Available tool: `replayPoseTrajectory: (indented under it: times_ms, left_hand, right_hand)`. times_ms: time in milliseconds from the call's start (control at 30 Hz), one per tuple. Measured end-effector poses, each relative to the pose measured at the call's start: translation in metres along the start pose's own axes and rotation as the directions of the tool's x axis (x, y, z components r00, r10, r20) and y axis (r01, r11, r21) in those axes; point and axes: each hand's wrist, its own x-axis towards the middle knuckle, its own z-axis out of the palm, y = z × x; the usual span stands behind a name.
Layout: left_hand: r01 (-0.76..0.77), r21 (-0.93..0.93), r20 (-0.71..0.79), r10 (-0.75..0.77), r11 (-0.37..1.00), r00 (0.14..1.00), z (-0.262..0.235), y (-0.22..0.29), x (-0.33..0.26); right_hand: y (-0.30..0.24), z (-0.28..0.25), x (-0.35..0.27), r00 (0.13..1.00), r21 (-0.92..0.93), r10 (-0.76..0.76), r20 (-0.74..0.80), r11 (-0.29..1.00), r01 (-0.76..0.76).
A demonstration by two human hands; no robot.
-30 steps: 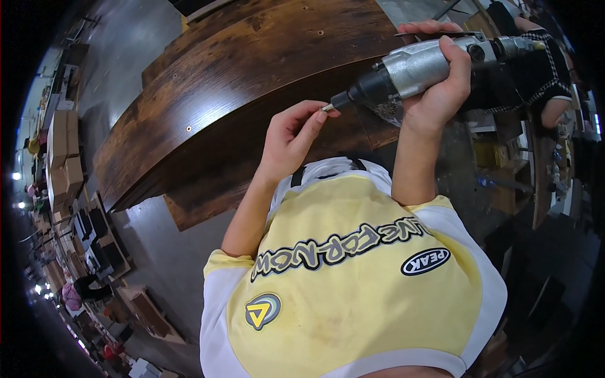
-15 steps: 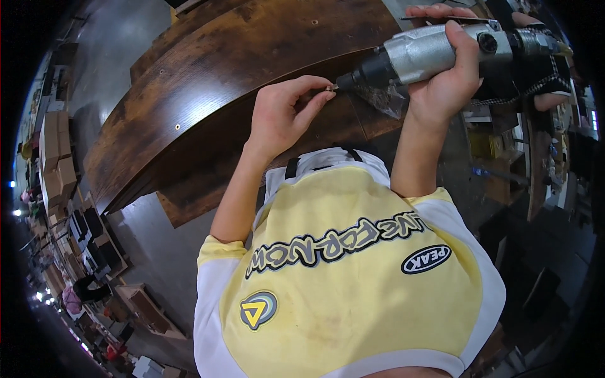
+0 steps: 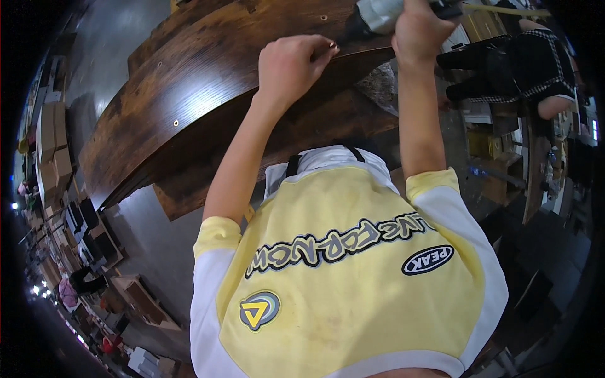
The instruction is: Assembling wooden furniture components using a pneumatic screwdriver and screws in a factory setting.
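- Your left hand [image 3: 290,68] was at 12 o'clock, over the near edge of the dark brown wooden board [image 3: 211,79]. Its thumb and forefinger were pinched almost together, and the other fingers were curled in.
- Between these fingertips there was a small metal piece [image 3: 333,45]; it was too small to tell its exact shape.
- Your right hand [image 3: 421,36] was at 1 o'clock, closed around the silver power tool [image 3: 382,15] – its fingers on the far side were hidden, so I cannot tell how they stood.
- The tool was cut by the upper border, and its black front part pointed toward 8 o'clock, near to your left fingertips. I cannot tell if its tip touched the metal piece.
- The board stretched from 12 to 10 o'clock, with small brass-coloured rings set in its surface.
- A clear plastic bag [image 3: 380,88] lay at 1 o'clock, below the tool and just beside your right forearm.
- At 2 o'clock there was another person [image 3: 517,66] in dark clothes – well apart from your left hand.
- Cardboard boxes [image 3: 53,142] were stacked between 9 and 10 o'clock.
- You wore a yellow and white shirt [image 3: 365,309].
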Motion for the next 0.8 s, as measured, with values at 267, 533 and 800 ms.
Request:
replayPoseTrajectory:
  times_ms: [267, 533, 800]
  left_hand:
    - [0.011, 0.051, -0.081, -0.007, 0.999, 0.997, 0.017, -0.03, 0.009]
    - [0.132, 0.011, -0.12, -0.13, 0.991, 0.984, -0.009, -0.046, 0.002]
    - [0.142, -0.054, -0.102, -0.147, 0.988, 0.984, -0.012, -0.045, 0.007]
  right_hand:
    - [0.039, 0.025, 0.008, 0.987, -0.012, -0.125, 0.102, 0.992, 0.126]
    - [0.068, 0.044, 0.022, 0.985, 0.0, -0.129, 0.115, 0.992, 0.13]
    - [0.069, 0.045, 0.032, 0.981, -0.014, -0.094, 0.168, 0.995, 0.097]
